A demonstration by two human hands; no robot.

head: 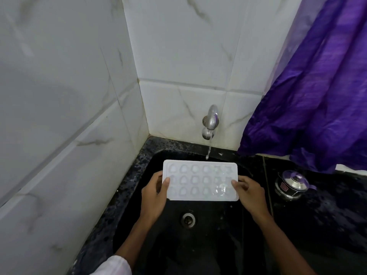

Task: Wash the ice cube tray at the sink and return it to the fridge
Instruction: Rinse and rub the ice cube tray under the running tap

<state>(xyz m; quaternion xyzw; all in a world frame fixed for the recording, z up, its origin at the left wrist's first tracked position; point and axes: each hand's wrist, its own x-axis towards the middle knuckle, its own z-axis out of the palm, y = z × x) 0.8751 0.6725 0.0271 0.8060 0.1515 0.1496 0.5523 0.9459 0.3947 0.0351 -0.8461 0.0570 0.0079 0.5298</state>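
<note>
The white ice cube tray (200,180) is being held level over the black sink (139,175), gripped at its short ends by the left hand (154,195) and right hand (250,192), below the running tap (210,122).

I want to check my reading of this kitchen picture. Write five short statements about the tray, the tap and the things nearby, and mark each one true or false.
1. The left hand and the right hand grip the white plastic ice cube tray at its two short ends. True.
2. The chrome wall tap is turned off. False: a thin stream of water runs from it.
3. The small steel pot with a lid stands on the black counter, right of the black sink. True.
4. The purple curtain hangs on the left. False: it hangs on the right.
5. The tray lies on the sink bottom. False: the hands hold it above.
</note>
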